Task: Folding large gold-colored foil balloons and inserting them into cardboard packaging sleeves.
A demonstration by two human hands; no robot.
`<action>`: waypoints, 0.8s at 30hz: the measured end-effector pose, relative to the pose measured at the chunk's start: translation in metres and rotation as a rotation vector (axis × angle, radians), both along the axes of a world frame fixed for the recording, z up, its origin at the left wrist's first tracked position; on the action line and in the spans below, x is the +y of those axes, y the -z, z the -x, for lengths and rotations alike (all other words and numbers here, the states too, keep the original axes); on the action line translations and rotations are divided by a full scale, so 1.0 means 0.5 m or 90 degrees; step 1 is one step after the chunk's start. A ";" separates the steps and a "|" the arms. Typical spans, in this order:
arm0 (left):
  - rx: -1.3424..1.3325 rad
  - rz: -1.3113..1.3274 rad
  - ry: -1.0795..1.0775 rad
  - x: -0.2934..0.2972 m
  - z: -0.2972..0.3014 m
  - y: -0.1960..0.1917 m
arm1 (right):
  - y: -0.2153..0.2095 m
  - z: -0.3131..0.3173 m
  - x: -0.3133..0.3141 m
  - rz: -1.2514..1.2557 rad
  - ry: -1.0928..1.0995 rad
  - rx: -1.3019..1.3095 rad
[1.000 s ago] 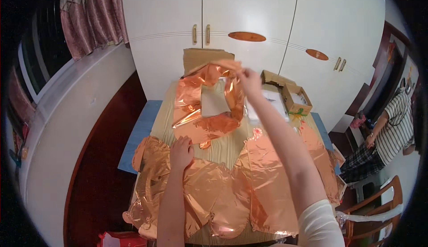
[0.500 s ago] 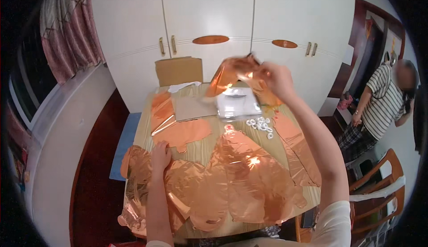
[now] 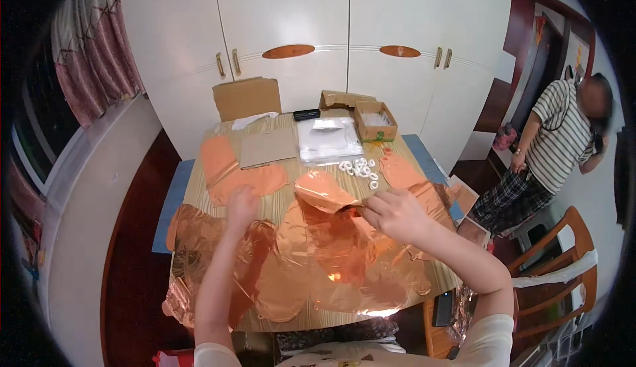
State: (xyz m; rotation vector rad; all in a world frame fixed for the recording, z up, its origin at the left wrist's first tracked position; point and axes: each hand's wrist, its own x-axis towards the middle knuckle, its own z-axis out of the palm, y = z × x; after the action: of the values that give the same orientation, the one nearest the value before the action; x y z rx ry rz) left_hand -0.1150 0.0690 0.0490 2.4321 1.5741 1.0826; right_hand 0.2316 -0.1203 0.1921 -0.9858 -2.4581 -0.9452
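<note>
Several flat, uninflated rose-gold foil balloons lie spread over the wooden-patterned table (image 3: 291, 195). My right hand (image 3: 397, 214) is closed, pinching the edge of one foil balloon (image 3: 323, 189). That balloon's rounded, lifted part folds over to the left of the fingers, and its darker red-orange side shows below. My left hand (image 3: 242, 207) is by the near edge of another flat foil balloon (image 3: 248, 183) at the left. Its fingers are smeared by motion, and any contact is hard to make out. More crinkled foil (image 3: 199, 244) lies under my left forearm.
Behind the foil sit small white rings (image 3: 359, 168), clear plastic packets (image 3: 329, 142), a grey board (image 3: 267, 148) and an open cardboard box (image 3: 375, 123). A black object (image 3: 306, 114) lies near the cabinet. A person (image 3: 556, 135) stands at right, beyond a wooden chair (image 3: 576, 254).
My right hand has come down and nearer from above the table's far side, bringing the foil balloon over the others. My left hand has shifted slightly away from me. The box is now uncovered.
</note>
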 end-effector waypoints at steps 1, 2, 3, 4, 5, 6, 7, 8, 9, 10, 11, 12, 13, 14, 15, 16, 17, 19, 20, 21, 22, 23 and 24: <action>-0.108 0.031 0.057 -0.042 -0.038 -0.020 | 0.008 -0.004 -0.010 0.006 0.007 -0.004; -0.123 0.199 0.112 -0.111 -0.082 -0.082 | 0.017 -0.013 -0.021 0.015 0.020 -0.008; -0.138 0.366 0.161 -0.169 -0.113 -0.133 | 0.021 -0.014 -0.034 0.016 0.029 -0.014; -0.213 0.494 0.209 -0.199 -0.116 -0.129 | 0.020 -0.005 -0.045 0.014 0.025 -0.019; -0.291 0.621 0.257 -0.229 -0.119 -0.121 | 0.018 0.004 -0.057 0.012 0.022 -0.025; -0.422 0.797 0.217 -0.259 -0.134 -0.122 | 0.023 0.019 -0.073 0.022 0.010 -0.041; -0.554 0.976 0.180 -0.280 -0.157 -0.118 | 0.031 0.033 -0.097 0.035 0.006 -0.061; -0.585 1.003 0.196 -0.289 -0.170 -0.108 | 0.044 0.046 -0.120 0.047 0.003 -0.081; -0.617 1.024 0.209 -0.301 -0.177 -0.106 | 0.058 0.061 -0.145 0.073 -0.012 -0.075; -0.646 1.050 0.231 -0.306 -0.186 -0.100 | 0.074 0.073 -0.171 0.101 -0.020 -0.073; -0.696 1.081 0.267 -0.291 -0.190 -0.068 | 0.092 0.085 -0.191 0.120 -0.011 -0.071; -0.673 0.972 0.270 -0.280 -0.192 -0.028 | 0.116 0.099 -0.206 0.136 -0.009 -0.066; -0.647 0.865 0.270 -0.274 -0.191 0.019 | 0.139 0.113 -0.216 0.154 -0.006 -0.060; -0.616 0.762 0.271 -0.273 -0.191 0.042 | 0.165 0.124 -0.225 0.172 -0.008 -0.038; -0.572 0.726 0.248 -0.272 -0.192 0.043 | 0.184 0.135 -0.232 0.189 -0.006 -0.016; -0.528 0.689 0.226 -0.270 -0.192 0.043 | 0.197 0.143 -0.239 0.207 -0.004 0.006; -0.485 0.652 0.205 -0.268 -0.190 0.043 | 0.206 0.147 -0.246 0.284 -0.004 0.018; -0.293 0.571 0.188 -0.263 -0.177 0.045 | 0.242 0.146 -0.260 0.372 -0.018 0.050; -0.198 0.527 0.178 -0.261 -0.172 0.046 | 0.257 0.143 -0.262 0.416 -0.027 0.066; -0.162 0.521 0.183 -0.262 -0.168 0.044 | 0.260 0.136 -0.254 0.453 -0.048 0.099; -0.127 0.512 0.191 -0.264 -0.166 0.036 | 0.253 0.125 -0.240 0.489 -0.066 0.131; -0.092 0.504 0.199 -0.265 -0.167 0.032 | 0.244 0.105 -0.218 0.514 -0.054 0.137; -0.089 0.496 0.211 -0.264 -0.172 0.033 | 0.236 0.084 -0.196 0.540 -0.038 0.144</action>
State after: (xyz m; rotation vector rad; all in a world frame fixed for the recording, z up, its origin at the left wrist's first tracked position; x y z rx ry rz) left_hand -0.0288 -0.0629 0.0325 1.9240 1.1749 0.4420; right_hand 0.1896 -0.2184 0.0743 -1.1509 -2.6689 0.2828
